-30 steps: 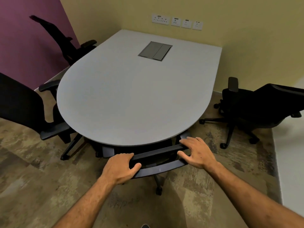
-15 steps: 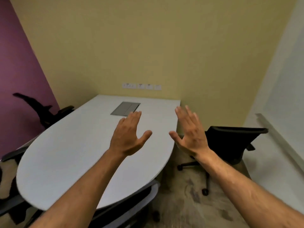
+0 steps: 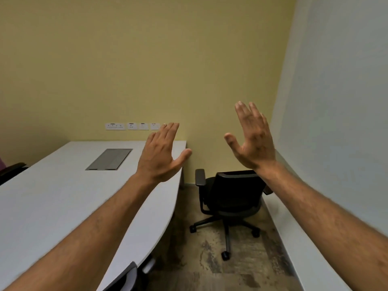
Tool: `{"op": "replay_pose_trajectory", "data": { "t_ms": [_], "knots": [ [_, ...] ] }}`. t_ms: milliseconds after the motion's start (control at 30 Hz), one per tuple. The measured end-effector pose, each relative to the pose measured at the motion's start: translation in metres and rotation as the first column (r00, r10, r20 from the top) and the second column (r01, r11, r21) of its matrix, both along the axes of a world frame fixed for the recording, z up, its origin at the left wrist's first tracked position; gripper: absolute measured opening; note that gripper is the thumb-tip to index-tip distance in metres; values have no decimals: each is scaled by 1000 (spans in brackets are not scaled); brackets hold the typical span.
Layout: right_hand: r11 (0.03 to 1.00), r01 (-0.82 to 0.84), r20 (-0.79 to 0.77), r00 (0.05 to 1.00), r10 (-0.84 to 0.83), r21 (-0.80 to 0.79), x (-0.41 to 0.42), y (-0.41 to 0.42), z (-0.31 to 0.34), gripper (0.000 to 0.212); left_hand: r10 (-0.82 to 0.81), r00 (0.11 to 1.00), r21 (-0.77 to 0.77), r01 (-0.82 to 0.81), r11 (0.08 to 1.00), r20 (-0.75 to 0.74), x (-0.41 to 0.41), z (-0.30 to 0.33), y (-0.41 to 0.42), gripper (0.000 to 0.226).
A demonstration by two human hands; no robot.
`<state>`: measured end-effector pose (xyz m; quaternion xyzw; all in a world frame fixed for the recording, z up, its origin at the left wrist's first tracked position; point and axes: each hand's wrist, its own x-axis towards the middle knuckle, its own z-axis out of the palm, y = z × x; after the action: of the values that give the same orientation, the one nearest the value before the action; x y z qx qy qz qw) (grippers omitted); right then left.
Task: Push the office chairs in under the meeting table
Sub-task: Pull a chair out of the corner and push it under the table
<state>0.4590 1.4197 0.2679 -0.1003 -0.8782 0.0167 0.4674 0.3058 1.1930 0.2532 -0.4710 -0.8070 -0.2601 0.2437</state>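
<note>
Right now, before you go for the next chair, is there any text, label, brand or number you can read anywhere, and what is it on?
No readable text in this view.
Wall socket plates: small dark marks only, too small and blurred to read.
Grey hatch in the meeting table: no lettering shows.
Black office chair: no brand or label shows.
</note>
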Motion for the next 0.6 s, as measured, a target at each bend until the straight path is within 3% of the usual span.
{"op": "replay_pose_trajectory", "data": {
  "t_ms": [267, 600],
  "knots": [
    [993, 76, 108, 992, -67, -85, -50, 81, -60, 81, -13, 996, -84, 21, 996, 93, -77, -68, 81, 84],
    [952, 63, 279, 960, 25, -300, -220, 151, -146, 84, 24, 951, -201, 41, 979, 309, -229, -158, 164, 86]
  ]
}}
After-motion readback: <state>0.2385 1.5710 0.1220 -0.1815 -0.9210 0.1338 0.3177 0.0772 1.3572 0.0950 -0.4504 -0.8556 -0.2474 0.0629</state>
